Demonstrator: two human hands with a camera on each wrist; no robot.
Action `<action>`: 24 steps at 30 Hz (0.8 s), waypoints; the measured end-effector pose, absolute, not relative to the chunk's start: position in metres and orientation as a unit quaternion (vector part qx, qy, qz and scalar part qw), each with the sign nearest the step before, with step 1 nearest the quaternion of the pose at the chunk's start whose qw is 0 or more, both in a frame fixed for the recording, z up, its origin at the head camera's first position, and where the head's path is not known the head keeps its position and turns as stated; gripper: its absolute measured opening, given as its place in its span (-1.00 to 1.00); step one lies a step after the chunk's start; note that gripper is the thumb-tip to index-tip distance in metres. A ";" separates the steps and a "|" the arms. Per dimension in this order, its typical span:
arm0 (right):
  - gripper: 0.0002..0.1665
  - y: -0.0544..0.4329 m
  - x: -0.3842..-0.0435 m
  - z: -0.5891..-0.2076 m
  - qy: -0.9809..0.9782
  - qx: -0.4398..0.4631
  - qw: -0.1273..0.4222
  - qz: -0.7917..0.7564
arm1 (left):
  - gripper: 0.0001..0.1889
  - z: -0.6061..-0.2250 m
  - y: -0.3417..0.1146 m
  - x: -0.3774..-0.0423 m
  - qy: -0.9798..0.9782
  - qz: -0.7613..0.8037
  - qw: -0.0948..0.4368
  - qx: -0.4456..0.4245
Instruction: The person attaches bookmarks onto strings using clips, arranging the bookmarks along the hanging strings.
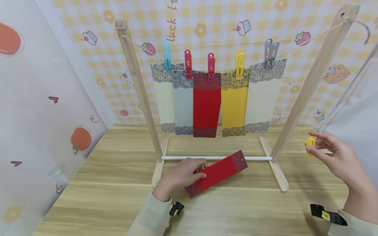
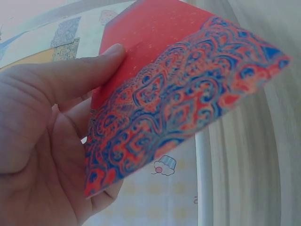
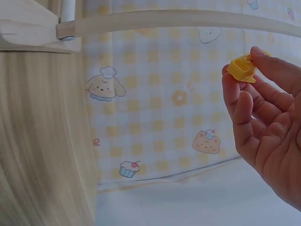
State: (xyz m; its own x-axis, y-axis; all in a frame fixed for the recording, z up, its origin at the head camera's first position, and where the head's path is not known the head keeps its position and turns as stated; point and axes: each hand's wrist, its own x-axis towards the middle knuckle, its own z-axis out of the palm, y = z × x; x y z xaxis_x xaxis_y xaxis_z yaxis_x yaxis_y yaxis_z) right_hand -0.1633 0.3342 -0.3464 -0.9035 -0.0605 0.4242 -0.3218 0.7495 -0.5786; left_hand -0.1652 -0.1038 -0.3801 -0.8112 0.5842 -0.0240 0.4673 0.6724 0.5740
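My left hand [image 1: 186, 173] pinches a red card [image 1: 220, 173] by its long edge, thumb on the face toward me. The card is tilted, its right end raised, low in front of the stand's white rod; both ends carry a blue lace pattern, and a small hole shows near the right end. In the left wrist view the patterned end of the red card [image 2: 174, 94] fills the middle. Out to the right, my right hand [image 1: 339, 157] holds a small yellow clothespin [image 1: 310, 144] between thumb and fingertips, above the table. The right wrist view shows that yellow clothespin [image 3: 243, 68] pinched at the fingertips.
A wooden stand [image 1: 141, 88] with a string [image 1: 310, 38] carries several cards in a row, among them a red card [image 1: 206, 105] and a yellow card [image 1: 234, 108]. Blue, red, yellow and grey clothespins [image 1: 211, 67] hold them. A white rod [image 1: 254, 158] joins the feet above the wooden table [image 1: 118, 196].
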 end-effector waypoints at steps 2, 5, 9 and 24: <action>-0.37 0.334 -0.161 -0.344 -0.913 0.103 0.197 0.342 | -0.85 -0.380 -0.103 -0.165 0.906 0.289 0.101 0.293; -0.35 0.333 -0.158 -0.341 -0.912 0.100 0.197 0.345 | -0.84 -0.379 -0.100 -0.163 0.901 0.298 0.096 0.302; -0.36 0.331 -0.154 -0.337 -0.915 0.098 0.196 0.339 | -0.83 -0.380 -0.097 -0.162 0.895 0.304 0.098 0.313; -0.40 0.311 -0.150 -0.327 -0.892 0.152 0.216 0.367 | -0.80 -0.371 -0.088 -0.166 0.880 0.343 0.094 0.314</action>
State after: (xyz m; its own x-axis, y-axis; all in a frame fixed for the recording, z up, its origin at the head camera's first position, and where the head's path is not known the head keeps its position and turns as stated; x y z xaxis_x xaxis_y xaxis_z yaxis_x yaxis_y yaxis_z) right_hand -0.1505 0.3106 -0.3268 -0.8603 -0.1135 0.4971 -0.4304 0.6843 -0.5887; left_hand -0.1655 -0.0882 -0.3706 -0.7848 0.6177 0.0496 0.4883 0.5671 0.6633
